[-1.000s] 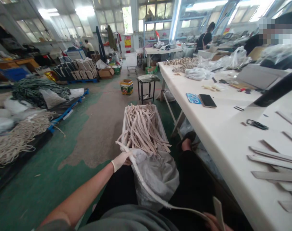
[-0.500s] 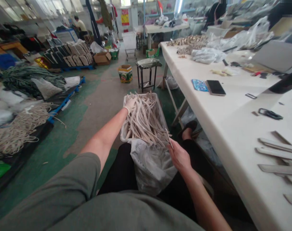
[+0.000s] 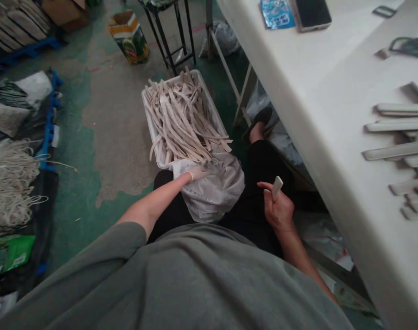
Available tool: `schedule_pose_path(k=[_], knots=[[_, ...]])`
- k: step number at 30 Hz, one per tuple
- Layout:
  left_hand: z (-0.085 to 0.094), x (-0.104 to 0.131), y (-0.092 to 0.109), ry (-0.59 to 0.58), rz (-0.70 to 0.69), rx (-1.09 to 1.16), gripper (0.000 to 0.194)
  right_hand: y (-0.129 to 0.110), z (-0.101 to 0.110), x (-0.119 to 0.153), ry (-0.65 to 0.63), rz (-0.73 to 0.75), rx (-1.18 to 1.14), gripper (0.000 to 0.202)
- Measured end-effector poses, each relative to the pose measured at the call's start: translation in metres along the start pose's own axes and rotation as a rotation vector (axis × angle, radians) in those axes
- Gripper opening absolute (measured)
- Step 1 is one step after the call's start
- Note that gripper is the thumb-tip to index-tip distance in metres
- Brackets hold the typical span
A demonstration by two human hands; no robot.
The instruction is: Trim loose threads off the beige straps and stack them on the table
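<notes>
A white basket (image 3: 147, 120) on the floor holds a heap of beige strips (image 3: 184, 117), several hanging over its near edge. A translucent plastic bag (image 3: 215, 192) lies across my lap, against the basket. My left hand (image 3: 199, 172) reaches to the top of the bag at the basket's near edge; its fingertips blend into the plastic, so its grasp is unclear. Over my right thigh, my right hand (image 3: 278, 208) is closed on a light flat strip (image 3: 277, 185) that sticks up from the fist, the index finger pointing left.
The white table (image 3: 319, 105) on the right bears a phone (image 3: 312, 13), a blue packet (image 3: 277, 13), a black buckle (image 3: 410, 46) and several light flat pieces (image 3: 401, 151). A black stool (image 3: 167, 34) and a carton (image 3: 129, 39) stand beyond the basket. Corded bundles (image 3: 12, 183) lie at left.
The view has tilted down. My left hand has come back from the strips in the basket to the bag. My right hand has moved away from the basket's near corner, still holding a strip.
</notes>
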State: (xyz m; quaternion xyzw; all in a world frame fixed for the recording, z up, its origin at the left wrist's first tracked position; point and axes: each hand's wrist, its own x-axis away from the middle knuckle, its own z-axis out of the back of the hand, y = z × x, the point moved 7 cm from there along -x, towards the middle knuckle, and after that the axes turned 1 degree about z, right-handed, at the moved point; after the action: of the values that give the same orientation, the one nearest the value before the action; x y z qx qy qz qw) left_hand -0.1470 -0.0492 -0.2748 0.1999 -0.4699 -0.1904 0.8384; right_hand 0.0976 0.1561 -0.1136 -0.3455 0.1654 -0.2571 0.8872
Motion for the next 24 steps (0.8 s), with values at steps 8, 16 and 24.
schedule_pose_path(k=[8, 16, 24], knots=[[-0.041, -0.001, -0.020, -0.031, 0.143, -0.217, 0.033, 0.010, -0.004, -0.007, 0.040, -0.067, -0.177, 0.040], [0.005, 0.007, -0.020, 0.231, 0.096, -0.171, 0.024, 0.013, -0.001, -0.007, 0.074, -0.092, -0.257, 0.038], [0.055, 0.074, -0.003, 0.418, -0.046, -0.043, 0.025, 0.011, -0.002, -0.007, 0.081, -0.114, -0.267, 0.041]])
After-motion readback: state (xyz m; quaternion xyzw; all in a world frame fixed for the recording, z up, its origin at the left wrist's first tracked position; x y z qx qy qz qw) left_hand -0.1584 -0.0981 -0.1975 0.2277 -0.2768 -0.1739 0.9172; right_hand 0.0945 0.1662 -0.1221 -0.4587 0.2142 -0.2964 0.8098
